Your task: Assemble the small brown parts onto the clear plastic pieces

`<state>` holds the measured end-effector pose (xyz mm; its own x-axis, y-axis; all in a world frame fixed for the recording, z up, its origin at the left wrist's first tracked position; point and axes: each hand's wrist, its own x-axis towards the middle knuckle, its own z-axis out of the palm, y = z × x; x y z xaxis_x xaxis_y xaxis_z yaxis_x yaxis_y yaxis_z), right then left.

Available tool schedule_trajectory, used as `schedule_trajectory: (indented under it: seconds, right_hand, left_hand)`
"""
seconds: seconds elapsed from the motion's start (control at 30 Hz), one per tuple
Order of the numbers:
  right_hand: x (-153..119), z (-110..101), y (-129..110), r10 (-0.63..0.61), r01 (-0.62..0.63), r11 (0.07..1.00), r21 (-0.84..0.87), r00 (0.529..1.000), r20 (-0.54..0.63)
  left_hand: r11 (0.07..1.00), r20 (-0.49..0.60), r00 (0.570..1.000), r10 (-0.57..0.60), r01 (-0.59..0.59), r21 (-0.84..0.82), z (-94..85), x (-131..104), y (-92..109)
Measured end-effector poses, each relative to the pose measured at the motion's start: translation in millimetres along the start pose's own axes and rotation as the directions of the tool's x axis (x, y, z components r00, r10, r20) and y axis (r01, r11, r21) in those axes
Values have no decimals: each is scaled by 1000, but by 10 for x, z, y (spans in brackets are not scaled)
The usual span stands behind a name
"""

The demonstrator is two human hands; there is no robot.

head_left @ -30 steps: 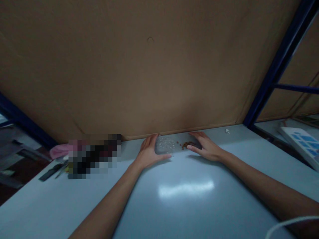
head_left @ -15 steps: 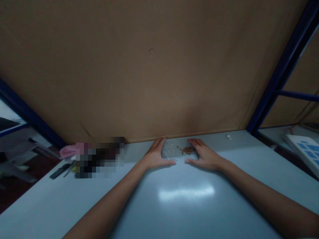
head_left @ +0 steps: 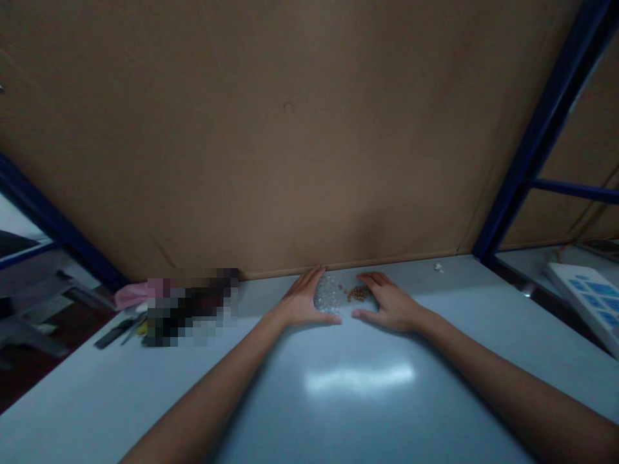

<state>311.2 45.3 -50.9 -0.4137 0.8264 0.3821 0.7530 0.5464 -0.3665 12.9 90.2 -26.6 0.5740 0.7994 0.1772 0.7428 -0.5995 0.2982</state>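
Note:
A heap of small clear pieces (head_left: pixel 327 294) lies on the pale tabletop (head_left: pixel 358 412), close to the brown board at the back. Beside it on the right is a smaller group of orange-brown pieces (head_left: pixel 358 294). My left hand (head_left: pixel 306 301) curves around the left side of the clear heap, thumb and fingers spread apart. Around the right side of the brown pieces curves my right hand (head_left: pixel 389 304), its thumb also apart from its fingers. Neither hand grips anything. A narrow gap separates the two thumb tips.
A pink cloth (head_left: pixel 131 295), a dark flat tool (head_left: pixel 114 333) and a blurred-out dark item lie at the left. A small white scrap (head_left: pixel 438 267) is at the back right. Blue metal posts (head_left: pixel 522 161) frame the brown board (head_left: pixel 290 161). A blue-and-white box (head_left: pixel 585 299) stands far right.
My right hand has shifted slightly left, and the brown pieces sit a little closer to the clear heap. The camera view has turned slightly. My left hand has barely moved.

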Motion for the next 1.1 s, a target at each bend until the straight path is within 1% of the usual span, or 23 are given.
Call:
schedule_trajectory:
  seconds: [0.1, 0.23, 0.37, 0.5, 0.63, 0.73, 0.8, 0.87, 0.97, 1.03, 1.1]
  right_hand:
    - [6, -12, -12, -3, 3, 1000, -13, 1000, 6]
    - [11, -19, -11, -15, 15, 1000, -8, 1000, 5]
    - [9, -11, 9, -17, 17, 1000, -16, 1000, 4]
    - [10, -5, 25, -18, 18, 1000, -7, 1000, -2]
    - [15, -4, 27, -19, 19, 1000, -2, 1000, 5]
    - [15, -8, 16, -18, 18, 1000, -4, 1000, 8]
    - [13, -11, 7, -18, 18, 1000, -3, 1000, 9]
    - [12, -10, 2, -22, 22, 1000, -2, 1000, 9]
    - [12, -2, 3, -26, 26, 1000, -6, 1000, 3]
    - [13, 5, 8, -26, 26, 1000, -8, 1000, 1]
    - [13, 7, 11, -27, 27, 1000, -4, 1000, 2]
  left_hand:
    - [1000, 18, 1000, -6, 6, 8, -10, 66, -15]
    - [1000, 1, 1000, -15, 15, 0, -6, 90, 61]
    - [999, -59, 998, 5, -7, -35, 0, 19, 194]
    - [998, -86, 996, 13, -18, -53, -14, -63, 297]
    - [998, -109, 994, -6, 0, -58, -41, -44, 283]
    - [999, -59, 998, -6, 4, -34, -63, 11, 233]
    - [1000, -23, 1000, 18, -18, -18, -68, 37, 219]
    - [999, -13, 999, 50, -50, -14, -59, 48, 235]
    - [997, -28, 997, 73, -73, -9, -31, 46, 297]
    - [998, -43, 997, 64, -64, -2, -30, 36, 330]
    - [999, -59, 997, 44, -44, 0, -65, 6, 323]
